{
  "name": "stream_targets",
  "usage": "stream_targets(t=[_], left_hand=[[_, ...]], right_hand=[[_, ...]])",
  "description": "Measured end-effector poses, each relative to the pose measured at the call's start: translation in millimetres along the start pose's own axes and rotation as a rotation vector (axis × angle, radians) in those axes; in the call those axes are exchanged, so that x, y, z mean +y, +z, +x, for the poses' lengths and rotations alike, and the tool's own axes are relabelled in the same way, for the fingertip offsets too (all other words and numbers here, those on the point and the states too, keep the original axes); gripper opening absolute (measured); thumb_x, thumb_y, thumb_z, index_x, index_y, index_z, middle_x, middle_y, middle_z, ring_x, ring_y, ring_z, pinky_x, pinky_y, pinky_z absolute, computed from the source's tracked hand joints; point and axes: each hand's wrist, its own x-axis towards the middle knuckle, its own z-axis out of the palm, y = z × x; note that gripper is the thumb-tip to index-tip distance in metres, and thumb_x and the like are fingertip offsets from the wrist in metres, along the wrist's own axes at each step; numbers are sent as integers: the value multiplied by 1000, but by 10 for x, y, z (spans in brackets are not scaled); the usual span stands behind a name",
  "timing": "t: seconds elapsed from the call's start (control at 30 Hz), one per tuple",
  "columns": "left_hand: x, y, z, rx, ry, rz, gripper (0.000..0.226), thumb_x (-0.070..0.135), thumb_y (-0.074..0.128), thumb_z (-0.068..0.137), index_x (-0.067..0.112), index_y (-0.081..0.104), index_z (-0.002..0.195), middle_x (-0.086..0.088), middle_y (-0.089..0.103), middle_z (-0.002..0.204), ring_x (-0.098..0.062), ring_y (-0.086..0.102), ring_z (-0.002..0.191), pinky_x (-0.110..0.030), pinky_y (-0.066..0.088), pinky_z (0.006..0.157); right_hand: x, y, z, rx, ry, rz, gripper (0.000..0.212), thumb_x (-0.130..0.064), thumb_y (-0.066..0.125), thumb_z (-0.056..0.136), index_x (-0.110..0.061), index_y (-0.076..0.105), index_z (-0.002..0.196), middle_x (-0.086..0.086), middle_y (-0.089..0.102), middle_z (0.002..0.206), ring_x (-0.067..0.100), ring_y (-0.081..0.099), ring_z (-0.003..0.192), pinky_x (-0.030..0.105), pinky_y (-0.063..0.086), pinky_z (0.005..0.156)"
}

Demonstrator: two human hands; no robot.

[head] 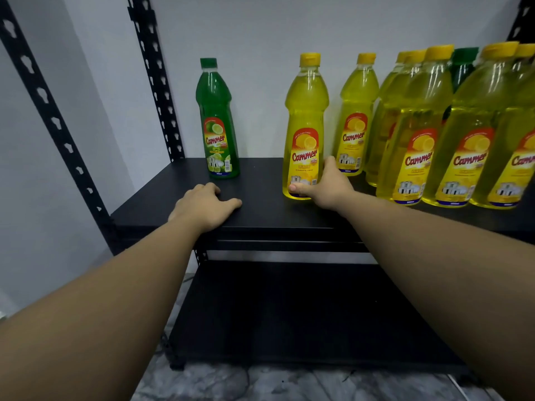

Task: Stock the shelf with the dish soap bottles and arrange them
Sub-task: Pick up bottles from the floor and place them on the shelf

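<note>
Black steel shelving stands against a white wall. On the shelf (260, 198) front edge I rest my left hand (202, 205) flat, fingers loosely together, holding nothing. My right hand (324, 186) is clamped around the base of one upright lemon bottle (305, 117). I judge the arranging step is in hand. Farther back stand a lone lime bottle (217, 117) at left and the yellow row (434, 125) at right. Next move: slide the held bottle into line.

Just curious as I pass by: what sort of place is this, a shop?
Probably a small shop or stockroom: a black metal rack against a bare wall holds many identical yellow lemon soap bottles and a green lime bottle.
</note>
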Motion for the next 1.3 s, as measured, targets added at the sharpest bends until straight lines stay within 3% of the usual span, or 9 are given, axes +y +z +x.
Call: stream_targets(t=[0.1, 0.2, 0.77, 0.93, 1.3], left_hand=[[-5, -1, 13, 5, 4, 0, 85, 82, 51, 80, 27, 55, 144, -3, 54, 145, -29, 52, 132, -50, 48, 105], [-13, 20, 28, 17, 7, 1, 83, 82, 52, 82, 26, 55, 143, -2, 56, 144, -29, 53, 131, -49, 48, 104], [-7, 43, 39, 52, -4, -24, 75, 79, 56, 82, 28, 58, 137, 1, 60, 137, -26, 57, 125, -50, 50, 103], [-6, 35, 22, 53, -14, -31, 76, 79, 55, 81, 29, 57, 138, 1, 59, 137, -27, 56, 126, -49, 50, 103], [26, 17, -11, 43, -24, -20, 74, 79, 54, 81, 30, 57, 136, 2, 58, 136, -26, 55, 125, -49, 49, 103]], right_hand=[[-47, 81, 149, -14, 30, -39, 96, -58, 87, 72, -22, 35, 144, 4, 60, 135, 31, 59, 123, 50, 50, 103], [-62, 157, 302, -23, 40, -90, 95, -63, 84, 73, -22, 36, 144, 5, 60, 136, 33, 59, 124, 56, 48, 105], [-62, 441, 802, 21, 64, -164, 84, -73, 74, 76, -21, 51, 137, 6, 59, 136, 32, 58, 123, 54, 45, 107], [-86, 484, 794, 86, 68, -197, 82, -74, 74, 75, -23, 42, 130, 4, 61, 132, 34, 57, 124, 53, 41, 103], [-70, 498, 780, 87, 67, -251, 85, -80, 69, 74, -27, 40, 135, 5, 62, 132, 35, 57, 124, 52, 42, 99]])
